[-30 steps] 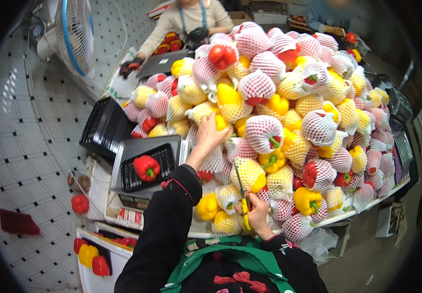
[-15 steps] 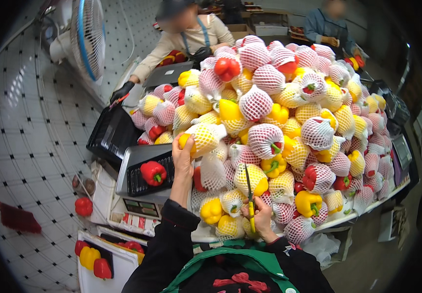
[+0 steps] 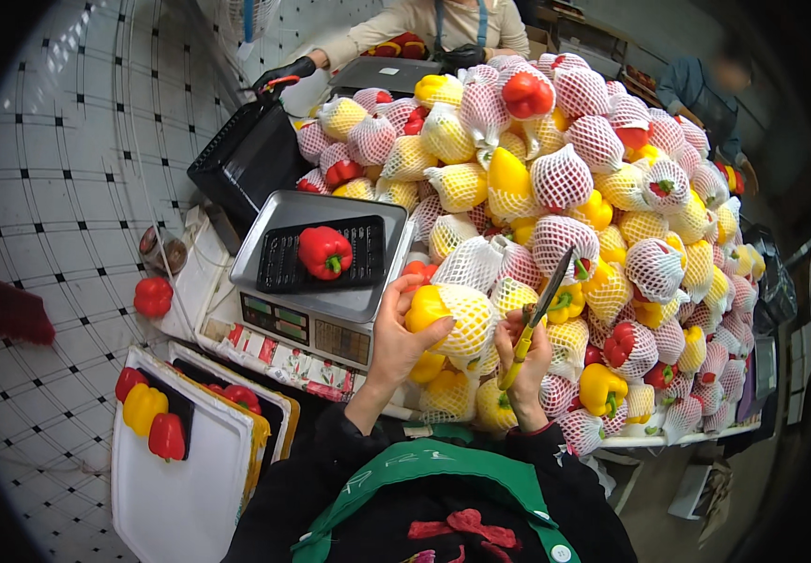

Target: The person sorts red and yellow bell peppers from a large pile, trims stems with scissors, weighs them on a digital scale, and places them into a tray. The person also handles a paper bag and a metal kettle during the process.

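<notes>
My left hand (image 3: pixel 394 342) is closed on a yellow bell pepper (image 3: pixel 462 321) partly covered by a white foam net, held over the near side of the pile. Close to its right, my right hand (image 3: pixel 529 361) grips scissors (image 3: pixel 552 293) with yellow handles and dark blades pointing up and away from me. The blades look closed together. Beyond my left hand, a red bell pepper (image 3: pixel 325 252) lies on a black ribbed tray (image 3: pixel 279 260) on the silver platform of a scale (image 3: pixel 330 205).
A big heap of netted red and yellow peppers (image 3: pixel 565 178) covers the table. Black crates (image 3: pixel 250 155) stand far left, touched by a co-worker's gloved hand (image 3: pixel 283 75). White foam boxes (image 3: pixel 180 488) are at lower left. Another person (image 3: pixel 701 89) works at far right.
My left hand has brought the netted yellow pepper toward me and rightward, near the scissors. The scissors have tilted to the right. The whole view has shifted.
</notes>
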Action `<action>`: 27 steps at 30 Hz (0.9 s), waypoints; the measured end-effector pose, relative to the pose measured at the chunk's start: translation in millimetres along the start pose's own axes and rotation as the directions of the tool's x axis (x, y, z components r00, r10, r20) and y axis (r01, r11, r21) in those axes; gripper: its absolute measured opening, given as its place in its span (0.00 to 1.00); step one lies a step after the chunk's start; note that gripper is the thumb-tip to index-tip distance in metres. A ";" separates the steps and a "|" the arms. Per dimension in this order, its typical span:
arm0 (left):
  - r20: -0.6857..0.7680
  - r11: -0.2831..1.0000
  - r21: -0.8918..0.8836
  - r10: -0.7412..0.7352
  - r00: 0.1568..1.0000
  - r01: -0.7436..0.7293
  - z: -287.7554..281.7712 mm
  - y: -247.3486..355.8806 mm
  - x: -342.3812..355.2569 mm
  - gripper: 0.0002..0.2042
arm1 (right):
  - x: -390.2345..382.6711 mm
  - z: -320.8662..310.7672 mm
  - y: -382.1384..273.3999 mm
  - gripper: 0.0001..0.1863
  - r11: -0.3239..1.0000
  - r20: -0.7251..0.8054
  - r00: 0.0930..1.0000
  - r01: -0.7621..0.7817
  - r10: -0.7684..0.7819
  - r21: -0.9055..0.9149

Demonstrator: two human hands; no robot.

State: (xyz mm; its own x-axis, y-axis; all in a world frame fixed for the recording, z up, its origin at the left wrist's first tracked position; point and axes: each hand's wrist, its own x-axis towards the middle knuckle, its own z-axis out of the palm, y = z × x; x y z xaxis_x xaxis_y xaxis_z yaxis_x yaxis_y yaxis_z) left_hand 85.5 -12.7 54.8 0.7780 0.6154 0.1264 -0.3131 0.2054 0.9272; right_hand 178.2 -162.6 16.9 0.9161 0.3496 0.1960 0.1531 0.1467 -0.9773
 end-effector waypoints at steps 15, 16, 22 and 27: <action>-0.232 0.991 -0.004 0.132 0.964 -0.137 -11.3 12.6 11.6 0.27 | 20.3 -12.1 -14.1 0.13 0.907 -0.198 0.916 0.277 -0.349 -0.315; -0.326 0.987 -0.034 0.136 0.936 -0.155 -19.8 10.3 18.2 0.26 | 22.0 -25.9 -8.9 0.11 0.952 -0.246 0.942 0.160 -0.226 -0.262; -0.261 0.841 -0.531 -0.275 0.925 0.101 -37.9 27.7 24.0 0.28 | 11.6 -34.9 -22.6 0.32 0.706 0.092 0.981 0.188 -0.172 -0.683; -0.155 0.765 -0.628 -0.299 0.942 0.140 -20.0 27.3 15.7 0.29 | 8.5 -8.5 -23.6 0.39 0.639 0.393 0.881 0.464 -0.263 -0.613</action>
State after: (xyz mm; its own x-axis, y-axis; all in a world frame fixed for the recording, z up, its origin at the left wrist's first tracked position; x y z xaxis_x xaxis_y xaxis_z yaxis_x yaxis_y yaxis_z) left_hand 78.3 17.8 75.1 0.7421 0.6358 -0.2124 -0.4732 0.7213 0.5058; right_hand 185.5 -171.0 40.9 0.6212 0.6336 0.4612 0.7503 -0.3109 -0.5834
